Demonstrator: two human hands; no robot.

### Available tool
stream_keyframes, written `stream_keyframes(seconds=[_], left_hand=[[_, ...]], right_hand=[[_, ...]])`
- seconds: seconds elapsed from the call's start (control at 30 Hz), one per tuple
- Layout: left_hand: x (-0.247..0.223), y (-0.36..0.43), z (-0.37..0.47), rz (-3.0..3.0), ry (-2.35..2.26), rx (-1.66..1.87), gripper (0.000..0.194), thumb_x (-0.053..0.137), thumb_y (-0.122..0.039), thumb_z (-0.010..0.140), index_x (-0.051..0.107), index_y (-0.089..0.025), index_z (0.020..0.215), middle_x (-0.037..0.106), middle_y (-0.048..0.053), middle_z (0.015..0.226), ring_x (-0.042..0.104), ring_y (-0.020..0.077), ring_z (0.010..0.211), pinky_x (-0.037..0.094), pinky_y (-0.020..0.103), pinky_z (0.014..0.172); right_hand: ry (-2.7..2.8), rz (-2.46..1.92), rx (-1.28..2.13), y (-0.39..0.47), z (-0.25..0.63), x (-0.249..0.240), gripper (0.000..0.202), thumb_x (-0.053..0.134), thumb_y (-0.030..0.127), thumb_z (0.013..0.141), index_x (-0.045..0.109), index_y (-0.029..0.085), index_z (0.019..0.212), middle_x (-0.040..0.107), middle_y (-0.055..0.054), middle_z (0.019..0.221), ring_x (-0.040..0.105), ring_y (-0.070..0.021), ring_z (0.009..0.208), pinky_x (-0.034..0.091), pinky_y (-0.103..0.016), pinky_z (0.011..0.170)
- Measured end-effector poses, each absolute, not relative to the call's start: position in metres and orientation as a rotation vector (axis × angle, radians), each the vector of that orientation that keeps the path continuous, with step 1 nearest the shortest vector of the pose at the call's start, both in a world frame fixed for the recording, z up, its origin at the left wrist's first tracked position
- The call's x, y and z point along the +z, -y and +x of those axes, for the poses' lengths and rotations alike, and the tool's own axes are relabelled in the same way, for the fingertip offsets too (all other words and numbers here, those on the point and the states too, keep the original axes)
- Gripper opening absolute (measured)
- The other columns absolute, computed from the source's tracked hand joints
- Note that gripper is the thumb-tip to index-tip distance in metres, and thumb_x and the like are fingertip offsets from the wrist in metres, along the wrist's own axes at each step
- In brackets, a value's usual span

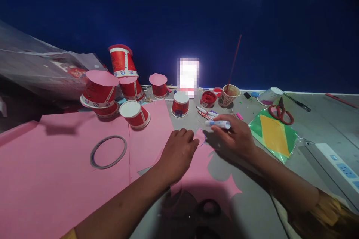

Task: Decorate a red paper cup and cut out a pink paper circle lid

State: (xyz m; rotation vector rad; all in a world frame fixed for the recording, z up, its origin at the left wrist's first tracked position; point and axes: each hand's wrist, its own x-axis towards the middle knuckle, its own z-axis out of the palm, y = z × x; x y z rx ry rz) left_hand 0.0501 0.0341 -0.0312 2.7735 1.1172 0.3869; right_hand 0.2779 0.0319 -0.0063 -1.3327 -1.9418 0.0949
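Note:
In the head view my right hand [238, 134] is closed around a white and blue marker [220, 124], held nearly level above the table. My left hand [179, 153] rests on a pink paper sheet [204, 171] with curved cut-outs along its edge. Its fingers are curled and pressed onto the paper; what lies beneath them is hidden. A thin blue curved line shows on the paper just right of those fingertips. Left of this hand, a grey ring [95, 160] lies on a larger pink sheet [64, 194]. A red paper cup [180, 110] stands upside down beyond both hands.
Several red cups with pink discs [102, 77] are stacked at back left. A paint pot [208, 99], a cup with a brush [228, 97] and loose markers lie behind my right hand. Red-handled scissors [288, 119], a packet of coloured paper [273, 136] and a power strip [340, 171] are at right.

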Motion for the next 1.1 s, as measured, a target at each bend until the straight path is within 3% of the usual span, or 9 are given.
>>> stream_keyframes(seconds=[0.17, 0.33, 0.47, 0.53, 0.6, 0.7, 0.83, 0.93, 1.1], left_hand=[[-0.033, -0.035, 0.050, 2.784, -1.108, 0.404, 0.018, 0.056, -0.015, 0.106, 0.072, -0.022, 0.111, 0.067, 0.007, 0.099, 0.058, 0.0265, 0.095, 0.045, 0.043, 0.080], [-0.032, -0.036, 0.048, 2.727, -1.078, 0.446, 0.021, 0.056, -0.007, 0.097, 0.070, -0.021, 0.106, 0.067, 0.009, 0.102, 0.059, 0.0270, 0.095, 0.049, 0.044, 0.082], [-0.035, -0.038, 0.044, 2.513, -1.096, 0.735, 0.058, 0.059, -0.002, 0.073, 0.061, -0.017, 0.129, 0.064, 0.015, 0.128, 0.058, 0.0315, 0.117, 0.053, 0.049, 0.098], [-0.037, -0.041, 0.042, 2.414, -1.156, 0.851, 0.071, 0.057, -0.001, 0.069, 0.056, -0.018, 0.138, 0.064, 0.015, 0.134, 0.057, 0.0327, 0.124, 0.052, 0.053, 0.105], [-0.039, -0.044, 0.040, 2.343, -1.214, 0.919, 0.066, 0.055, 0.000, 0.074, 0.057, -0.019, 0.137, 0.067, 0.013, 0.130, 0.059, 0.0317, 0.123, 0.052, 0.053, 0.105], [-0.038, -0.050, 0.041, 2.320, -1.259, 0.931, 0.037, 0.056, -0.007, 0.088, 0.066, -0.021, 0.121, 0.073, 0.010, 0.116, 0.063, 0.0298, 0.114, 0.053, 0.050, 0.100], [-0.034, -0.056, 0.044, 2.286, -1.275, 0.907, 0.011, 0.060, -0.017, 0.097, 0.069, -0.023, 0.099, 0.074, 0.006, 0.101, 0.064, 0.0275, 0.103, 0.051, 0.046, 0.093], [-0.033, -0.058, 0.047, 2.276, -1.248, 0.910, 0.016, 0.061, -0.013, 0.095, 0.065, -0.023, 0.082, 0.070, 0.005, 0.089, 0.062, 0.0254, 0.095, 0.049, 0.041, 0.086], [-0.032, -0.056, 0.047, 2.295, -1.167, 0.901, 0.015, 0.060, -0.011, 0.095, 0.067, -0.023, 0.088, 0.072, 0.004, 0.090, 0.063, 0.0245, 0.094, 0.048, 0.041, 0.085]], right_hand=[[2.251, -1.404, 0.244, -0.033, 0.272, -0.020, 0.021, 0.060, 0.039, 0.102, 0.074, 0.024, 0.104, 0.082, -0.009, 0.095, 0.074, -0.0268, 0.088, 0.050, -0.036, 0.074], [1.865, -1.454, 0.268, -0.043, 0.279, -0.018, 0.020, 0.064, 0.038, 0.099, 0.074, 0.022, 0.106, 0.081, -0.007, 0.097, 0.070, -0.0223, 0.076, 0.052, -0.035, 0.072], [1.591, -1.492, 0.479, -0.042, 0.282, -0.010, 0.019, 0.069, 0.036, 0.094, 0.070, 0.023, 0.107, 0.078, -0.003, 0.093, 0.060, -0.0165, 0.064, 0.047, -0.030, 0.058], [1.572, -1.500, 0.582, -0.040, 0.283, -0.010, 0.017, 0.069, 0.036, 0.093, 0.067, 0.024, 0.104, 0.076, -0.001, 0.090, 0.060, -0.0165, 0.065, 0.047, -0.030, 0.057], [1.596, -1.540, 0.603, -0.039, 0.283, -0.012, 0.015, 0.068, 0.036, 0.093, 0.067, 0.024, 0.102, 0.075, -0.001, 0.089, 0.060, -0.0163, 0.063, 0.047, -0.030, 0.056], [1.626, -1.614, 0.515, -0.038, 0.283, -0.013, 0.018, 0.069, 0.034, 0.092, 0.068, 0.024, 0.107, 0.079, -0.004, 0.096, 0.064, -0.0183, 0.066, 0.050, -0.034, 0.059], [1.567, -1.518, 0.610, -0.039, 0.281, -0.010, 0.026, 0.067, 0.027, 0.090, 0.067, 0.025, 0.116, 0.081, -0.008, 0.113, 0.076, -0.0259, 0.095, 0.061, -0.039, 0.077], [1.564, -1.500, 0.658, -0.039, 0.280, -0.010, 0.027, 0.065, 0.025, 0.092, 0.067, 0.026, 0.119, 0.081, -0.007, 0.118, 0.077, -0.0258, 0.101, 0.061, -0.041, 0.082], [1.617, -1.541, 0.609, -0.038, 0.281, -0.008, 0.022, 0.062, 0.032, 0.100, 0.068, 0.024, 0.120, 0.083, -0.010, 0.109, 0.077, -0.0258, 0.092, 0.057, -0.038, 0.076]])
